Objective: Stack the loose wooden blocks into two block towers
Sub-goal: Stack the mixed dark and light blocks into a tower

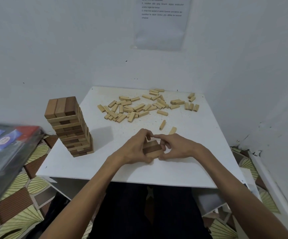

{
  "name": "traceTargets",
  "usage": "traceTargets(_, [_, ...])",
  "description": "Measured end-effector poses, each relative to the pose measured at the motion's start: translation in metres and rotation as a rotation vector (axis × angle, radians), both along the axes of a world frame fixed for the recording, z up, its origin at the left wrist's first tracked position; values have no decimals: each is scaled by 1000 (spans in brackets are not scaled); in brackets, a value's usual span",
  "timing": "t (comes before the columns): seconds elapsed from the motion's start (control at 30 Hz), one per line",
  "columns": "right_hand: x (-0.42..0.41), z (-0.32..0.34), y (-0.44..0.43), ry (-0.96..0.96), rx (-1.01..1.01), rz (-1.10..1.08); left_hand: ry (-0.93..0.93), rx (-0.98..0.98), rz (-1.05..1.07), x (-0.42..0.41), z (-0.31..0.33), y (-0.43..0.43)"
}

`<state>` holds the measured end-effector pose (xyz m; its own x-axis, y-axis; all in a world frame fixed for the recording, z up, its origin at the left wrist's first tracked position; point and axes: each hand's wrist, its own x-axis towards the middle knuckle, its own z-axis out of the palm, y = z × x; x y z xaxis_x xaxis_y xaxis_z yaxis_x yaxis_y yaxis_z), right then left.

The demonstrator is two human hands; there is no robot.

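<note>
A tall tower of brown wooden blocks (70, 125) stands on the left part of the white table (157, 173). A low stack of blocks (152, 148), only a few layers high, sits near the table's middle front. My left hand (134, 149) cups its left side and my right hand (176, 146) presses its right side, fingers curled around the blocks. Several loose pale blocks (139, 107) lie scattered across the far half of the table. Two single blocks (162, 125) lie just beyond my hands.
A game box (5, 152) with a dark, colourful lid leans at the left edge of view, off the table. White walls close in behind and to the right, with a printed sheet (160, 23) on the back wall. Patterned floor shows around the table.
</note>
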<state>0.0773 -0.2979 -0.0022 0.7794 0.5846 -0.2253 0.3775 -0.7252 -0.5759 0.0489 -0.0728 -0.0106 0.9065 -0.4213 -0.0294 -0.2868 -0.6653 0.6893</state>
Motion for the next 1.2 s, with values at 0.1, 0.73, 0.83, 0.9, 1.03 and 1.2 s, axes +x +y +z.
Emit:
traceTargets(0.1, [-5,0,2,-23,-6,3,47,-35,-34,1,1,13])
traceTargets(0.73, [-18,-4,4,16,-41,-90,18,306,-80,-3,7,14])
traceTargets(0.83, [-19,-5,3,7,-20,-96,43,324,-91,-3,9,13])
traceTargets(0.9, [-20,-4,3,9,-5,-98,40,336,-106,-2,7,13])
traceTargets(1.03, [-23,-6,2,10,29,-120,26,345,-129,0,4,15])
traceTargets(1.2, [-28,-8,3,-8,61,-151,16,312,-138,1,2,18])
